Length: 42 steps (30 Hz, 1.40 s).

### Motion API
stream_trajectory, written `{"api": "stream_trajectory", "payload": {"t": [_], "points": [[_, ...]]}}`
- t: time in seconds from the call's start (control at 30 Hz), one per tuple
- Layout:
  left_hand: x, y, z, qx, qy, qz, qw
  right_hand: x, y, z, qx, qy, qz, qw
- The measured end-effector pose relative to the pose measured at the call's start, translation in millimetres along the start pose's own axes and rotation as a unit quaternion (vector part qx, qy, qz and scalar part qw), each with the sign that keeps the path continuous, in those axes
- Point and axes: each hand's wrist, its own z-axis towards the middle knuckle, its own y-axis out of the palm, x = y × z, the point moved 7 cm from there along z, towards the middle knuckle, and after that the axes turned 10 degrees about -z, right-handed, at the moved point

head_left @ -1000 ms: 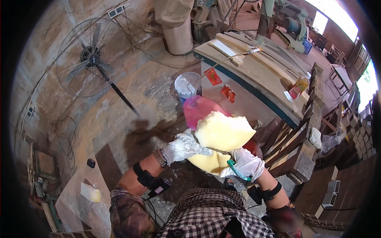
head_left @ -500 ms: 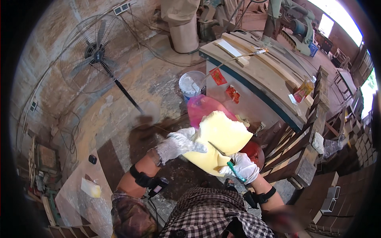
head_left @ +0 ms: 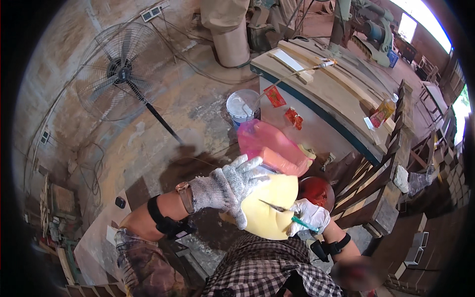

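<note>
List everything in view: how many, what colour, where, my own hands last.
Flat foam sheet: one, pale yellow, centre.
Pointed cutting tool: one, dark blade, teal handle, over the foam.
Thin plastic bag: one, pink, beyond the foam.
Round glossy object, kind unclear: one, red, right of the foam.
Flat-topped workbench: one, tan and grey, upper right.
Plastic bottle: one, clear, orange-labelled, on the workbench.
Flat packets: two, red, on the workbench's side.
Round bucket: one, white and blue, left of the workbench.
Caged standing fan: one, dark, upper left.
Slatted wooden rack: one, brown, right.
Left hand: one, grey-white knit glove, against the foam.
Right hand: one, white glove, on the teal handle.
</note>
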Motion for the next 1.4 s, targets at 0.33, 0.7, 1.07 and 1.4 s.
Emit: {"api": "stream_trajectory", "payload": {"t": [0.33, 0.7, 1.07, 1.4], "points": [[-14.2, 42.6, -21.6, 0.118, -0.155, -0.662, 0.724, -11.4, 7.8, -18.4, 0.008, -0.024, 0.149, 0.989], [-41.0, 25.1, -33.6, 0.236, -0.132, -0.285, 0.92, -32.5, -3.3, 11.9, 0.154, -0.017, -0.069, 0.985], [-45.2, 57.2, -24.4, 0.219, -0.242, -0.612, 0.721, -18.9, 7.3, 30.1, 0.093, -0.01, 0.034, 0.995], [-29.3, 27.2, -16.2, 0.282, -0.141, -0.653, 0.689, -45.5, -10.8, 31.6, 0.15, -0.039, -0.129, 0.979]]}}
